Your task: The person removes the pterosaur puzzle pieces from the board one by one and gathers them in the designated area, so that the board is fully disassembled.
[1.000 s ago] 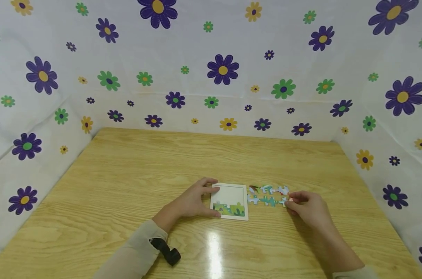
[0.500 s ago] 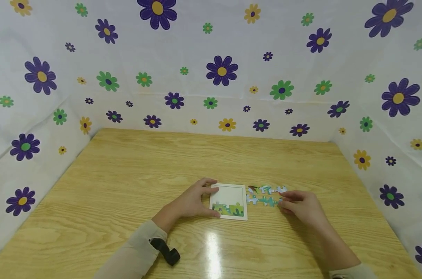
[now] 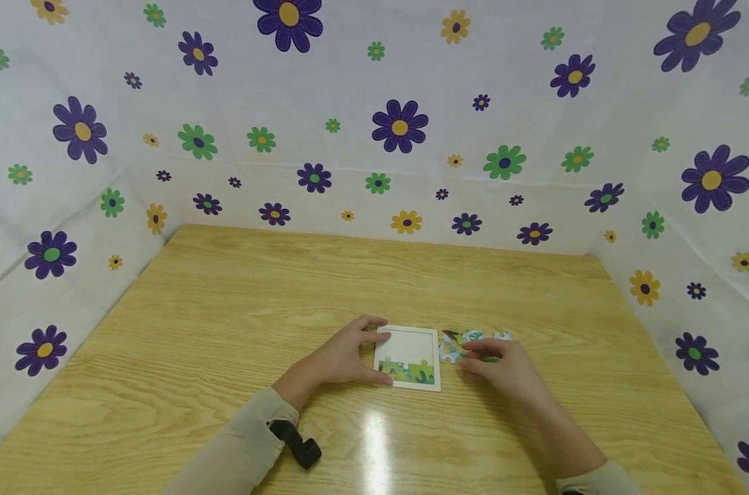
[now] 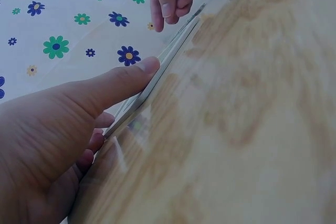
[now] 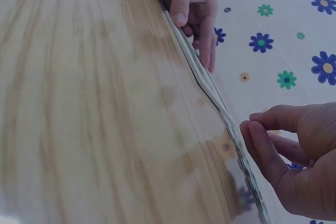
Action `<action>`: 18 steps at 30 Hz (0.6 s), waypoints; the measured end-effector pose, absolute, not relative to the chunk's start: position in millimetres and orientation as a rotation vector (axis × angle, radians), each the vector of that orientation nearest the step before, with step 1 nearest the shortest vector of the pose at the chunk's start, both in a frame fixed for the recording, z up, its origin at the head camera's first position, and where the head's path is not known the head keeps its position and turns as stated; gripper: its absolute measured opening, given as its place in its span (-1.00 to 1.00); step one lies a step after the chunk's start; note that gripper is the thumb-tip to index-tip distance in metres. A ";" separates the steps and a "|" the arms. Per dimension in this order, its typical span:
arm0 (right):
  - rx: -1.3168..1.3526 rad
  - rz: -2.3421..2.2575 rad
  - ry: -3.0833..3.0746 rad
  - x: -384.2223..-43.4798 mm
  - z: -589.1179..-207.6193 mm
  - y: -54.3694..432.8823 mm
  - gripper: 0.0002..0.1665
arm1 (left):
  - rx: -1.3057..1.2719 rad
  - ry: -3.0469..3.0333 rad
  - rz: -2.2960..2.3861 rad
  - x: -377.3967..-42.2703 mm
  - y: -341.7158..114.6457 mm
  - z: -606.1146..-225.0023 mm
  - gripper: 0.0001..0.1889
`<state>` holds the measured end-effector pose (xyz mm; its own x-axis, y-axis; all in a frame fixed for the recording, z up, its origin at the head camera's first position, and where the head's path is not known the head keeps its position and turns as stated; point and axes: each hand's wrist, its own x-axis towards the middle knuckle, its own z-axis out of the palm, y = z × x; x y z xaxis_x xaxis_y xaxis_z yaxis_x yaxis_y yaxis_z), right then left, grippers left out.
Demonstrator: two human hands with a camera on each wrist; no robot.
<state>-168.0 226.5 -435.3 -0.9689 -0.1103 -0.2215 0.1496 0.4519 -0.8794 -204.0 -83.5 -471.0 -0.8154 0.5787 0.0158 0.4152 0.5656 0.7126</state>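
Note:
A square white puzzle tray lies on the table, its bottom row filled with green pieces and the upper part bare white. My left hand holds the tray by its left side, thumb at the near edge and fingers at the far edge. The left thumb presses the rim in the left wrist view. My right hand is over the loose jigsaw pieces right of the tray, thumb and index pinched together on a small puzzle piece, mostly hidden by the fingertips. It covers part of the lower row.
The wooden table carries the tray and pieces. A flower-printed white cloth stands round the back and both sides. A black strap hangs from the left sleeve.
My right hand has moved left along the rows of loose pieces, toward the tray, with the pinched piece. My left hand and the tray have stayed in place.

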 end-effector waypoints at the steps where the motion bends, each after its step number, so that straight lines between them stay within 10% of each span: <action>1: 0.022 -1.518 2.466 -168.6 -435.7 223.3 -0.54 | 0.830 2.579 1.088 -204.0 -83.3 -471.1 -0.08; 18: -0.287 -1.525 2.340 -170.0 -439.4 163.9 -0.51 | 0.806 2.571 1.116 -201.6 -83.1 -468.3 -0.09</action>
